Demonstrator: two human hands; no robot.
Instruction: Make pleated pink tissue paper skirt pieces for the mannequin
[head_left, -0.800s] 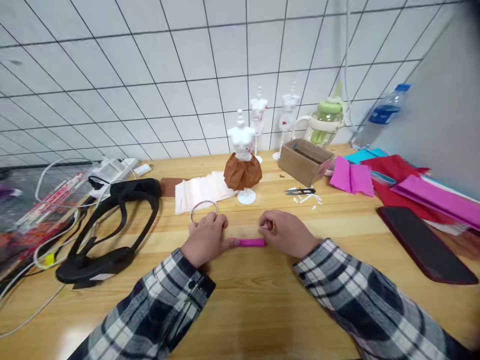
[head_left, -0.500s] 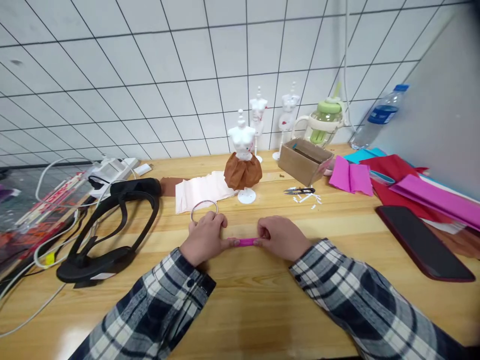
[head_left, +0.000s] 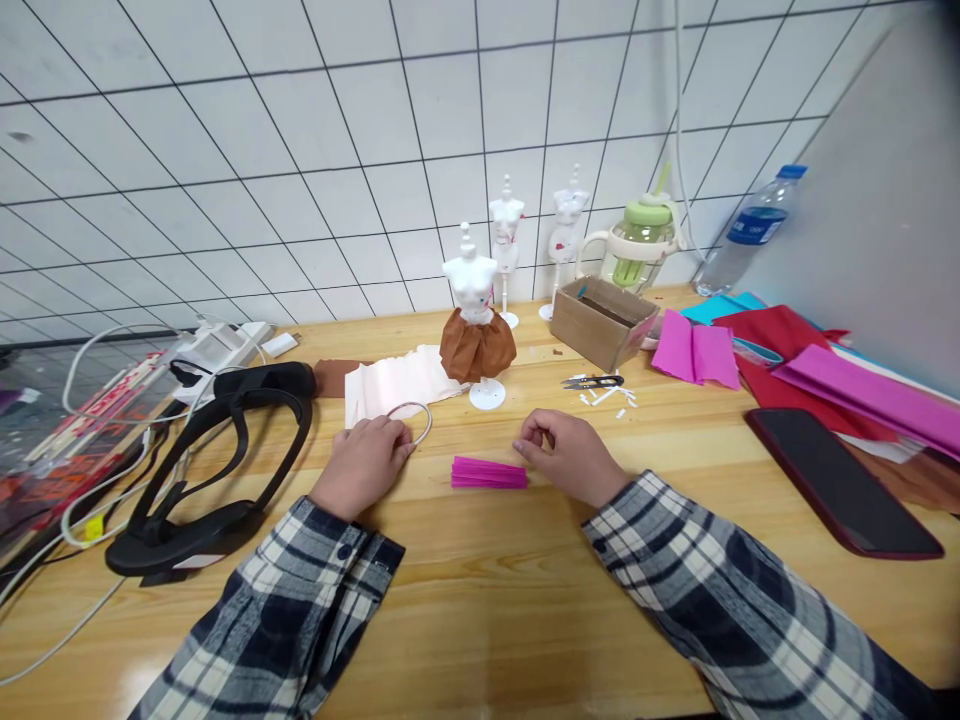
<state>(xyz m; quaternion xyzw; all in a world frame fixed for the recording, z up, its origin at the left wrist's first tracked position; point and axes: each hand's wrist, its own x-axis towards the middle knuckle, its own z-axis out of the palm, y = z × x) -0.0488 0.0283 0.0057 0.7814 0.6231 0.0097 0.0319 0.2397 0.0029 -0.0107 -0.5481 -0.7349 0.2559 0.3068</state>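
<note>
A magenta strip of pleated paper or cloth [head_left: 489, 473] lies flat on the table between my hands, its folds slightly fanned. My left hand [head_left: 364, 462] has its fingers and thumb closed at the near left edge of a thin pale hoop [head_left: 430, 425]. Part of that hoop is hidden behind the fingers. Just right of the strip, my right hand [head_left: 570, 455] rests loosely curled, thumb and forefinger a little apart, holding nothing. Beyond them stands a small white dress form [head_left: 471, 280] wearing a puffy brown skirt [head_left: 478, 347].
A pale pink sheet [head_left: 375, 388] lies behind my left hand. Black thread snips [head_left: 592, 382] sit among white scraps near a cardboard box [head_left: 604, 325]. A headset frame [head_left: 247, 500] and cables are at left. A phone [head_left: 840, 480] and coloured sheets [head_left: 862, 390] lie at right.
Both hands have let go of the magenta strip, which now lies loose. My left hand has moved left to the hoop. My right hand has drawn slightly away from the strip's end.
</note>
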